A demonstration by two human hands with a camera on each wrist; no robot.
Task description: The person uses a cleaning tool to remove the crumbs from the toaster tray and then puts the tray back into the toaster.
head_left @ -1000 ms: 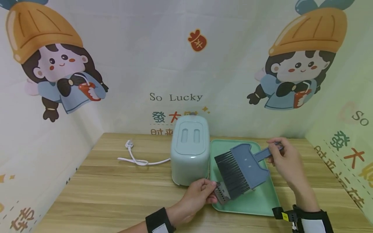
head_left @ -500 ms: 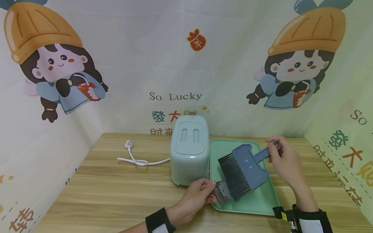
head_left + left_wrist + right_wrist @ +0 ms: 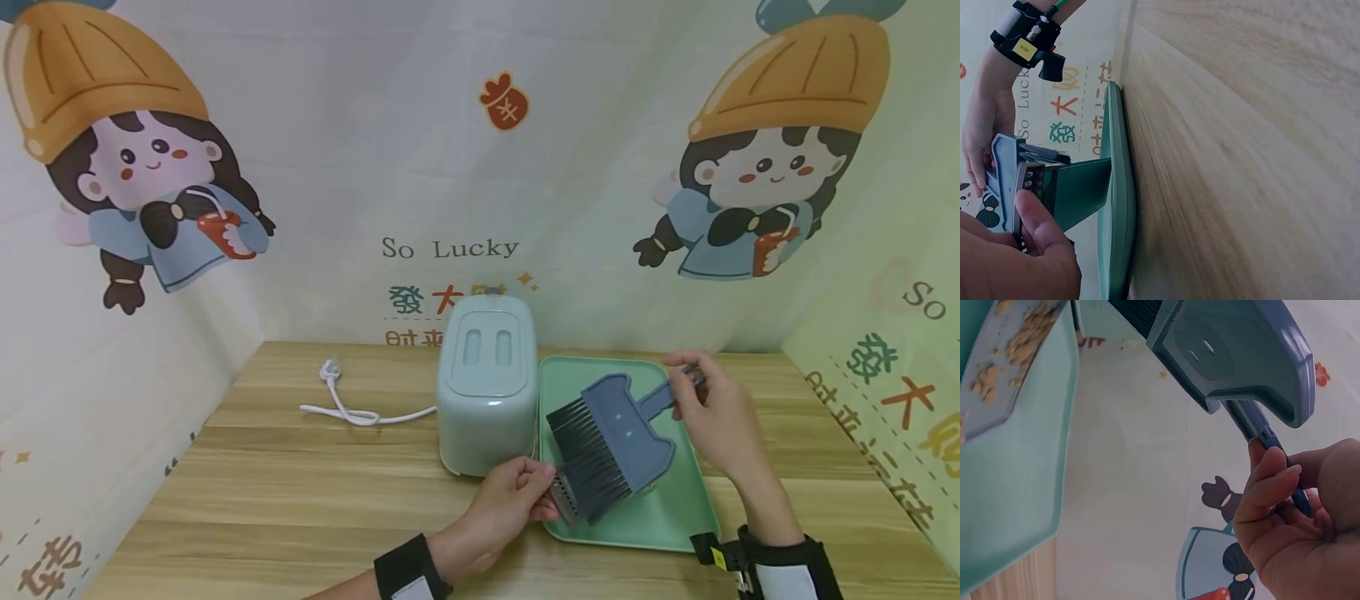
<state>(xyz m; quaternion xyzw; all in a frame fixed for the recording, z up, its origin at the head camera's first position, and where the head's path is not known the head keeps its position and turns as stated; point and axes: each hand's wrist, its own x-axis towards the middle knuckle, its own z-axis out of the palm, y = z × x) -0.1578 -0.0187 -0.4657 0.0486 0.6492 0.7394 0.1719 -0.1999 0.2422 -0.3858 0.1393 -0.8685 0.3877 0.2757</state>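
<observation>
My right hand (image 3: pixel 716 417) grips the handle of a wide blue brush (image 3: pixel 628 429) with black bristles. In my left hand (image 3: pixel 510 504), thumb and fingers pinch the end of a grey toaster crumb tray (image 3: pixel 564 498) with a row of holes along it. The bristles overlap most of the crumb tray in the head view. Tan crumbs (image 3: pixel 1030 339) lie scattered on the crumb tray in the right wrist view. Below both is a mint-green tray (image 3: pixel 686 508), flat on the table. A pale green toaster (image 3: pixel 487 400) stands upright just left of it.
From the toaster a white cord (image 3: pixel 405 418) runs left, loosely knotted, ending in a plug (image 3: pixel 330 371). The wooden table (image 3: pixel 285 492) meets a printed cloth backdrop (image 3: pixel 337 167) at the back and sides.
After a slight shift to the right, the brush has swept left with my right hand, its bristles now covering more of the crumb tray. My left hand has stayed nearly still.
</observation>
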